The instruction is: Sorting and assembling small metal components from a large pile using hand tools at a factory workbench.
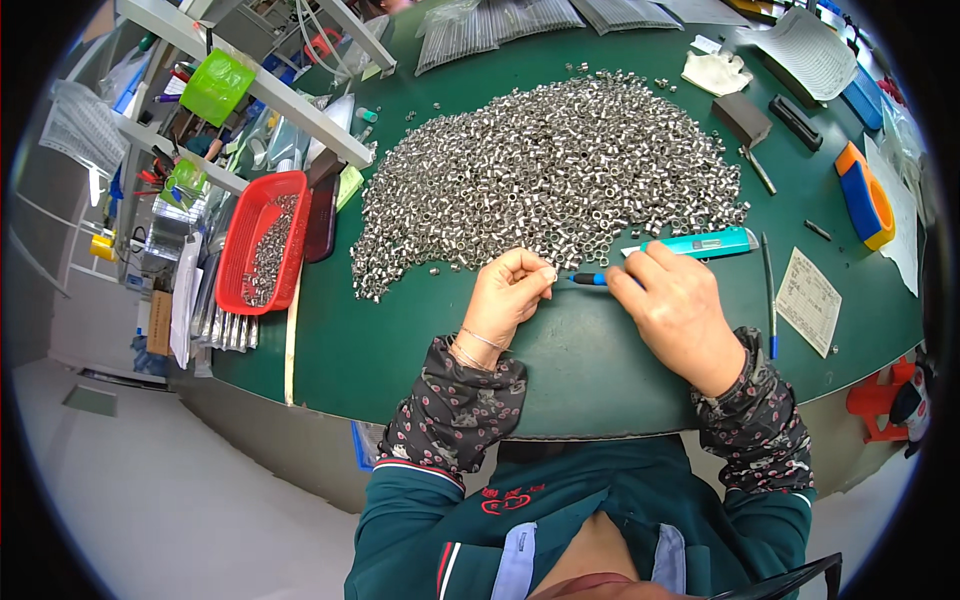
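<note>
My left hand point(508, 292) is closed in a pinch in front of the pile, and what its fingertips hold is too small and covered to name. My right hand point(676, 305) grips a blue pen-like tool with a dark tip point(588, 279), pointing left at the left fingertips. Just beyond both hands spreads a large heap of small shiny metal rings point(560, 160). A teal utility knife point(705, 244) lies right behind my right hand. To the right of that hand rests a thin blue-ended pen point(770, 300).
A red plastic basket point(300, 240) at left holds more rings. Right of the heap are a white glove point(717, 72), a brown block point(742, 120), a blue-and-orange tape dispenser point(865, 200) and a paper slip point(808, 300). A metal frame point(290, 105) stands at the table's left; clear plastic bags point(500, 28) lie far back.
</note>
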The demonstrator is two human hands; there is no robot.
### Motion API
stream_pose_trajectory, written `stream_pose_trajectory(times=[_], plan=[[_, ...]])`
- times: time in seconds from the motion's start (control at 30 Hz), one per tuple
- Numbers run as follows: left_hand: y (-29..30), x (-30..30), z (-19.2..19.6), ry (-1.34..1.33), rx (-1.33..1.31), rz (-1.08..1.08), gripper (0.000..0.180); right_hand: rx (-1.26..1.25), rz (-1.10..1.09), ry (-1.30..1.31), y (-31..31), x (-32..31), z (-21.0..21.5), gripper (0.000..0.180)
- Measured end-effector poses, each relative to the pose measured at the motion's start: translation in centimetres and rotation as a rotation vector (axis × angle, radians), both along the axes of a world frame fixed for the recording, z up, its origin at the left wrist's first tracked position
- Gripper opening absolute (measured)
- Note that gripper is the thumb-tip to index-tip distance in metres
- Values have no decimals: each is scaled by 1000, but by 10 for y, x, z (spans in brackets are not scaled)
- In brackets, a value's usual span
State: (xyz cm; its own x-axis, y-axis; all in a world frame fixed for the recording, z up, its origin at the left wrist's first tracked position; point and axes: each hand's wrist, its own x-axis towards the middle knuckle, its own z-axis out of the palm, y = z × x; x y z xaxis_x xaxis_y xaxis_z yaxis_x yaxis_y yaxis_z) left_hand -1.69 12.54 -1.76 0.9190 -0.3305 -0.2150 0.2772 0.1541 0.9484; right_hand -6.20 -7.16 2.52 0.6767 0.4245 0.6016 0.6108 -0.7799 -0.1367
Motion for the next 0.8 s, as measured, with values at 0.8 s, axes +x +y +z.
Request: stream_pose_trajectory(times=[0.8], plan=[[2,1,2,-20,8,-14,4,183,29,178,-1,-1,-2,9]])
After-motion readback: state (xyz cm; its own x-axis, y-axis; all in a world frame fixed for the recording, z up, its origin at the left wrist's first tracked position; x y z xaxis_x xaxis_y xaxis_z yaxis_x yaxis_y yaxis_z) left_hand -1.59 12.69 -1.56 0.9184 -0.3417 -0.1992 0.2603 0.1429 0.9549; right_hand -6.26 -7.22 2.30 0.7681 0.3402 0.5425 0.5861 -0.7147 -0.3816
